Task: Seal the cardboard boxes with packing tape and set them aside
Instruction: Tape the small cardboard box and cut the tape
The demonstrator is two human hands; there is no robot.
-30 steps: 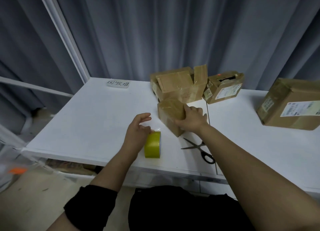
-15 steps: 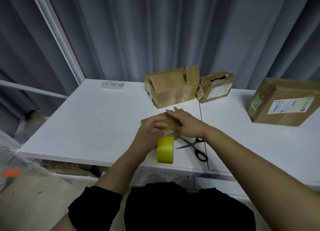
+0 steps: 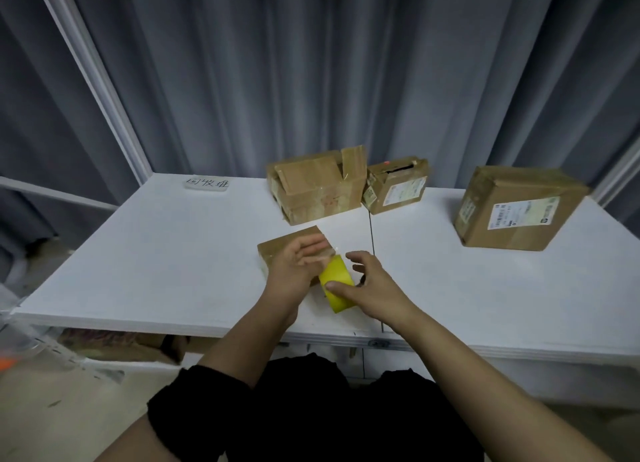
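The small box (image 3: pixel 277 250) lies flat near the front middle of the table (image 3: pixel 166 253), partly under the left hand (image 3: pixel 294 269). Just right of it stands the yellow roll (image 3: pixel 337 288) on edge, with a clear strip of tape running up towards the left fingertips.

At the back an open box (image 3: pixel 317 191) has its flaps up, its inside hidden. Beside it is a torn box (image 3: pixel 394 186) with a dark slit on top, and well to the right a big box (image 3: pixel 516 212), closed and labelled.

The table is white, with a handwritten sign (image 3: pixel 206 183) and a grey curtain (image 3: pixel 311 63) behind.

The left fingers lie fairly straight and slightly apart over the small box. The right hand (image 3: pixel 372 288) grips the roll, thumb on its near side and fingers curled over the far side.
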